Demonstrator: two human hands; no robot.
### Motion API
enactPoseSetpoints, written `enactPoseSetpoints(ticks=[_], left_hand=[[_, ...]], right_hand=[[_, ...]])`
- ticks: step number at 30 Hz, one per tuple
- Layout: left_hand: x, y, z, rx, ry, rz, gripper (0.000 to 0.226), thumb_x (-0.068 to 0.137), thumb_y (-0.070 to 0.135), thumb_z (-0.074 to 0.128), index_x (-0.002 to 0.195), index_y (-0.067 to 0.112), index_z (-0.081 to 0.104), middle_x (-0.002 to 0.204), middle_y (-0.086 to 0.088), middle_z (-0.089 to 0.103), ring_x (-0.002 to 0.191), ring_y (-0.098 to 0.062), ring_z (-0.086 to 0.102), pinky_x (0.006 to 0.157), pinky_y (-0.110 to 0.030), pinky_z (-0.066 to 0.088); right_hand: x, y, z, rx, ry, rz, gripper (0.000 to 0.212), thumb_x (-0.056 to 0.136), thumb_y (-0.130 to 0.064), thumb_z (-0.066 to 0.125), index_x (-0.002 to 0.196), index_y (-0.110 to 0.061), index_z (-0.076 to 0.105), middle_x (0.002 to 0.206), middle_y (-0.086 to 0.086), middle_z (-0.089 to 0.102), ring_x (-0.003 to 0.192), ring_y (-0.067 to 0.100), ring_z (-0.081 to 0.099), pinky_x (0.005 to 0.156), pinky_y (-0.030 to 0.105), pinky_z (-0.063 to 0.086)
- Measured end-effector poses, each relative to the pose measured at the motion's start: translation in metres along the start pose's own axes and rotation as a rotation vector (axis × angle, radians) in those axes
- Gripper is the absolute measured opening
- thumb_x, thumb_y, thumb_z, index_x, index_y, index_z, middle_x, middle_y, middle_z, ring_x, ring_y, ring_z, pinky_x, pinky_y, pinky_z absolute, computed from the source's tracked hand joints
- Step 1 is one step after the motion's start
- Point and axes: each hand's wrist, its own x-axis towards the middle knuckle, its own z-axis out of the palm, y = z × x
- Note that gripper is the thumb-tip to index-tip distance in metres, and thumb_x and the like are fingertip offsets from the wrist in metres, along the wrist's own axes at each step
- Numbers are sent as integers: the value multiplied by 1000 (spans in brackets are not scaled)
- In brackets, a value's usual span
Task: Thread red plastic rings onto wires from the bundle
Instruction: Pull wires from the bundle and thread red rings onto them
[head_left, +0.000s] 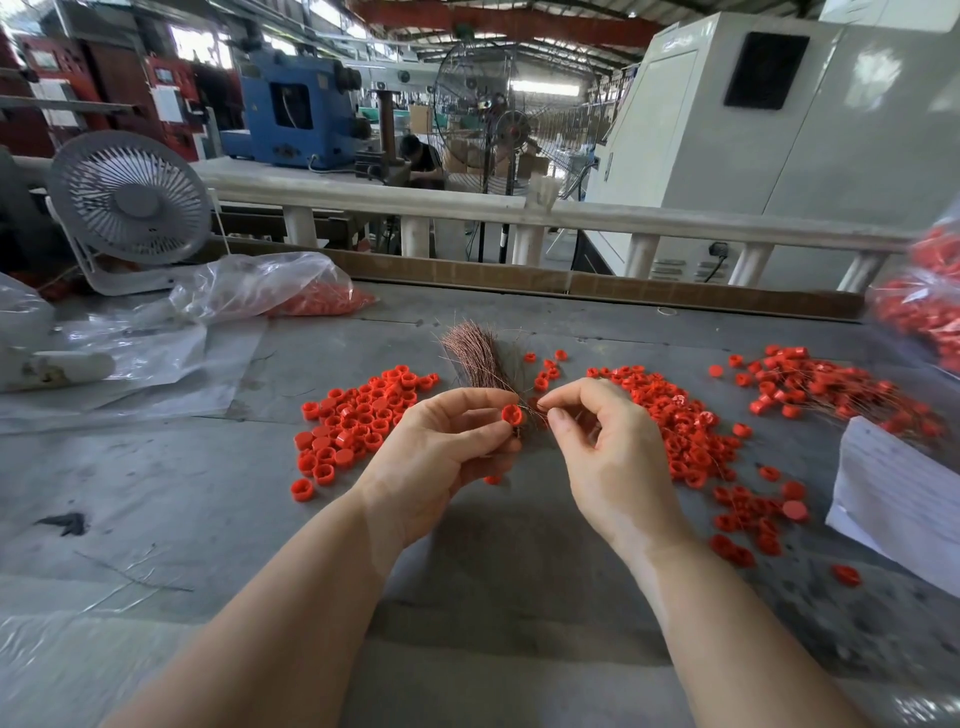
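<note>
My left hand pinches one red plastic ring between thumb and fingers and also grips the lower end of a copper wire bundle, whose strands fan up and away from me. My right hand pinches a thin wire just right of the ring, its tip close to the ring's opening. A pile of loose red rings lies to the left of my hands. Another red ring pile spreads to the right.
Rings with wires through them lie at the far right beside a white paper stack. Bags of red rings sit at the back left and right edge. A small grey fan stands back left.
</note>
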Motion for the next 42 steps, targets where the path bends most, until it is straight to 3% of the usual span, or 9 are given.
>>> enactPoseSetpoints(ticks=[8, 13, 19, 32, 42], left_hand=[[0, 3, 2, -99, 39, -38, 24, 88, -10, 47, 96, 1, 67, 75, -12, 62, 62, -15, 68, 63, -21, 57], [-3, 6, 4, -107, 37, -46, 25, 88, -10, 46, 94, 3, 67, 92, -20, 54, 63, -11, 67, 67, -18, 56], [-3, 6, 6, -139, 42, -57, 23, 87, -9, 47, 96, 3, 65, 76, -11, 66, 64, -11, 67, 69, -19, 56], [-1, 7, 0, -292, -21, -148, 23, 67, 1, 59, 89, 3, 67, 71, -9, 67, 62, -14, 68, 65, -22, 58], [0, 6, -1, -377, -71, -185, 23, 71, 1, 55, 92, 2, 65, 73, -9, 67, 67, -13, 68, 64, -22, 57]], right_hand=[[0, -1, 0, -23, -7, -12, 15, 84, -1, 61, 81, -15, 66, 75, -11, 56, 69, 5, 49, 65, 16, 37], [0, -1, -1, -32, -14, -12, 14, 84, -2, 62, 81, -14, 67, 72, -14, 53, 66, 2, 47, 64, 13, 35], [0, -1, -1, -29, -15, -8, 14, 84, -2, 62, 81, -15, 68, 72, -15, 52, 66, 1, 47, 63, 14, 35], [0, -3, -1, -30, -16, -36, 12, 84, -1, 62, 81, -12, 68, 75, -9, 57, 68, 2, 48, 65, 16, 38], [0, -1, -1, -5, -10, -60, 15, 84, -2, 62, 81, -15, 68, 77, -10, 58, 71, 2, 51, 66, 13, 39]])
